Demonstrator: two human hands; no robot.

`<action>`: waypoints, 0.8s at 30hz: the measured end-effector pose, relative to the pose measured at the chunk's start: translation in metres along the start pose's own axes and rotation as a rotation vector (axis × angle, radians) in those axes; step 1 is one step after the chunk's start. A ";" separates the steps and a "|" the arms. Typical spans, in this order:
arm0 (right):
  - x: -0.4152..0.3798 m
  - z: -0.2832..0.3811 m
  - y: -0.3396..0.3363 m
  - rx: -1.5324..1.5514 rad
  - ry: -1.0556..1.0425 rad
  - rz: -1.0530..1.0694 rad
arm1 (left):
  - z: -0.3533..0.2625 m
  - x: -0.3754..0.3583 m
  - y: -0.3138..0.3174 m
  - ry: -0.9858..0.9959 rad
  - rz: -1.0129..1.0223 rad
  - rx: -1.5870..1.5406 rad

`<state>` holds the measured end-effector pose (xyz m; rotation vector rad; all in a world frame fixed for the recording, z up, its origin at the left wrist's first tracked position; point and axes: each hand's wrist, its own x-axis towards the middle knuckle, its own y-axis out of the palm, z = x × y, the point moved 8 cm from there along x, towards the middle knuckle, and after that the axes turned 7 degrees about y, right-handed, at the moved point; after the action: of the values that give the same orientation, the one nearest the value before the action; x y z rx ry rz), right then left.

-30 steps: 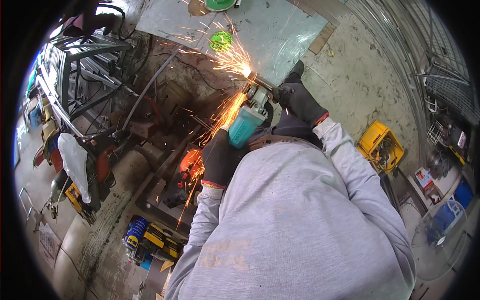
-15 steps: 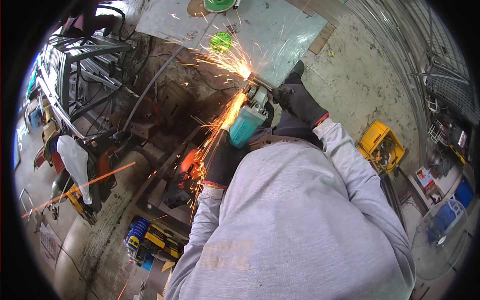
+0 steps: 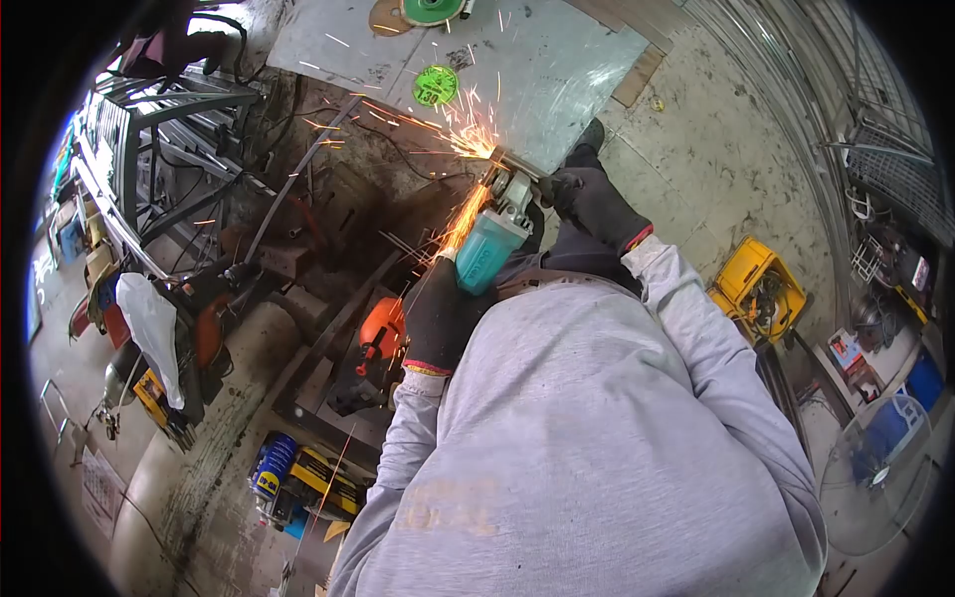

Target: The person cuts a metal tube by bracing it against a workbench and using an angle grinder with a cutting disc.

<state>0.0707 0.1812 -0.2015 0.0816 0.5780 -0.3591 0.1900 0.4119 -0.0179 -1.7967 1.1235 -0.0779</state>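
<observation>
Brightly, the teal grinder [image 3: 488, 251] sparks between gloved hands [image 3: 444, 306] [image 3: 601, 207] — lettered "Makita".

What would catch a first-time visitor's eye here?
Probably the orange sparks spraying from the teal angle grinder in the gloved left hand, near the centre. Then the lime-green disc on the metal sheet beyond, and the yellow case at right.

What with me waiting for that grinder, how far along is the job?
Setup looks done: left hand on the teal grinder, right hand gripping the metal piece. Grinding is under way, with sparks flying. Some likely remains, since the grinder is at the metal; how much is unclear.
</observation>
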 end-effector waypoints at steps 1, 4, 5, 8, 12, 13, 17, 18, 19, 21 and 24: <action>0.000 -0.005 -0.001 -0.016 0.051 0.005 | -0.001 0.000 -0.001 0.009 -0.007 0.033; -0.001 -0.004 0.001 -0.002 0.072 0.018 | -0.002 -0.001 -0.002 0.048 -0.042 -0.009; -0.001 0.000 0.002 0.027 0.042 0.025 | -0.003 0.000 -0.003 0.048 -0.042 -0.009; -0.004 0.003 0.001 0.009 0.078 0.025 | -0.004 0.000 -0.003 0.018 -0.019 -0.016; -0.011 0.014 0.000 0.060 0.197 0.033 | 0.002 0.001 0.002 -0.066 0.049 0.038; -0.010 0.012 0.000 0.079 0.201 0.030 | 0.002 0.001 0.001 -0.069 0.030 0.030; -0.008 0.004 -0.003 -0.003 0.185 -0.007 | 0.011 -0.001 0.008 -0.089 0.072 0.092; -0.007 0.000 -0.003 -0.003 0.185 -0.008 | 0.008 0.001 0.006 -0.071 0.075 0.085; -0.006 0.001 -0.003 -0.016 0.136 0.000 | 0.005 0.002 0.005 -0.053 0.078 0.078; -0.007 0.006 -0.002 -0.030 0.087 0.007 | 0.004 0.001 0.004 -0.016 0.046 0.046; -0.009 0.001 -0.004 -0.012 0.213 -0.004 | 0.003 0.002 0.003 -0.022 0.025 0.001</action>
<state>0.0627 0.1805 -0.1958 0.1077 0.7912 -0.3531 0.1904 0.4118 -0.0228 -1.7780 1.1305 -0.0439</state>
